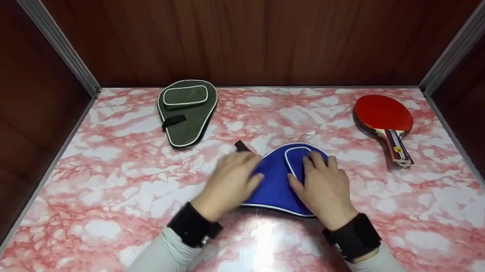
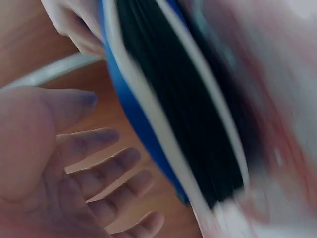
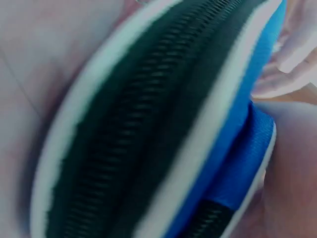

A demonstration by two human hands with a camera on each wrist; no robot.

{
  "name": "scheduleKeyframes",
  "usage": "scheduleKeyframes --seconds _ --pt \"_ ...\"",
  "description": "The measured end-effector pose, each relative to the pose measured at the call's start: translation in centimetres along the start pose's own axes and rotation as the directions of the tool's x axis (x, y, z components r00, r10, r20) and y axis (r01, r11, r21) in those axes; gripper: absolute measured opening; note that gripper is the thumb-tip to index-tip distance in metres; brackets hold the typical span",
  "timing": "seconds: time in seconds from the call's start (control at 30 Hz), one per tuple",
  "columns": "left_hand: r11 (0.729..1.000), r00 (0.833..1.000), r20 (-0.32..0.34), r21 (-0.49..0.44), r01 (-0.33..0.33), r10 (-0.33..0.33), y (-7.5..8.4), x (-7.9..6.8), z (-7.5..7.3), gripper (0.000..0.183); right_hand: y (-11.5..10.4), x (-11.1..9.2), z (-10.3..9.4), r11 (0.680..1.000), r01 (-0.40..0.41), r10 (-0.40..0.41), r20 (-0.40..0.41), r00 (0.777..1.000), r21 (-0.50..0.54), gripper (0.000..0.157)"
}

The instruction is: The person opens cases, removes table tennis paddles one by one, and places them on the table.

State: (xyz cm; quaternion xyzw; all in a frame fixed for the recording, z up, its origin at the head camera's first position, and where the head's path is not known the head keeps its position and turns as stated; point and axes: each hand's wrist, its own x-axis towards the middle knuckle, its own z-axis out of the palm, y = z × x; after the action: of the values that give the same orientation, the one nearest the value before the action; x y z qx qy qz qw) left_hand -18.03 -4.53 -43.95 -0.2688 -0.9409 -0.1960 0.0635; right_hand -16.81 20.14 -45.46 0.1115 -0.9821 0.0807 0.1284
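I see blue case [image 1: 273, 183] mid-tabletop [image 1: 103, 228], right hand [image 1: 326, 189] resting on its pocketed right half, fingers relaxed. Left hand [image 1: 233, 182] by left end, fingers loosely spread. Tabletop stretches off case's near edge; green case [image 1: 197, 118] far left by far edge, red paddle [image 1: 383, 114] far right.

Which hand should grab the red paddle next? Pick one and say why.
Right, probably: the red paddle lies on that side, and the right hand, over the blue case, is nearer. The left hand, at the case's other end, would have to reach across.
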Motion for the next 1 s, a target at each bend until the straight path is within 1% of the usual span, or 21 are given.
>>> scheduleKeyframes --seconds 0.1,0.17,0.3,0.4,0.5,0.6,0.8,0.9,1.0 --pt "0.998 0.998 0.059 0.064 -0.02 0.016 1.8 -0.4 0.7 0.054 0.2 -0.2 0.0 1.0 -0.008 0.008 -0.02 1.0 0.01 0.072" --pt "0.99 0.998 0.06 0.137 -0.037 0.029 2.8 -0.7 1.4 0.055 0.4 -0.2 -0.2 0.999 -0.014 0.014 -0.007 1.0 0.035 0.073" --pt "0.962 0.998 -0.015 0.268 -0.053 0.059 4.0 -0.9 2.6 0.054 0.8 -0.1 -0.7 0.996 -0.033 0.029 0.045 0.999 0.086 0.075" --pt "0.948 0.996 -0.057 0.316 -0.043 0.064 4.4 -0.9 3.2 0.055 0.8 0.0 -1.1 0.994 -0.035 0.029 0.062 0.998 0.106 0.073" --pt "0.942 0.997 -0.053 0.333 -0.036 0.057 4.3 -0.9 3.4 0.058 0.7 0.1 -1.3 0.993 -0.013 0.007 0.052 0.999 0.119 0.069" --pt "0.942 0.999 -0.031 0.333 -0.032 0.045 3.8 -0.9 3.4 0.058 0.5 0.2 -1.3 0.991 0.009 -0.013 0.031 0.999 0.13 0.064" --pt "0.953 1.0 -0.005 0.301 -0.019 0.021 2.3 -0.6 3.1 0.052 0.2 0.1 -1.7 0.99 0.021 -0.024 0.019 1.0 0.142 0.051" --pt "0.96 1.0 0.006 0.28 -0.013 0.012 1.7 -0.3 2.8 0.048 0.2 -0.1 -1.8 0.989 0.032 -0.034 0.011 0.999 0.146 0.046" --pt "0.969 1.0 0.019 0.248 -0.019 0.014 1.1 0.1 2.7 0.045 0.6 -0.2 -1.8 0.986 0.039 -0.039 -0.008 0.999 0.162 0.038"
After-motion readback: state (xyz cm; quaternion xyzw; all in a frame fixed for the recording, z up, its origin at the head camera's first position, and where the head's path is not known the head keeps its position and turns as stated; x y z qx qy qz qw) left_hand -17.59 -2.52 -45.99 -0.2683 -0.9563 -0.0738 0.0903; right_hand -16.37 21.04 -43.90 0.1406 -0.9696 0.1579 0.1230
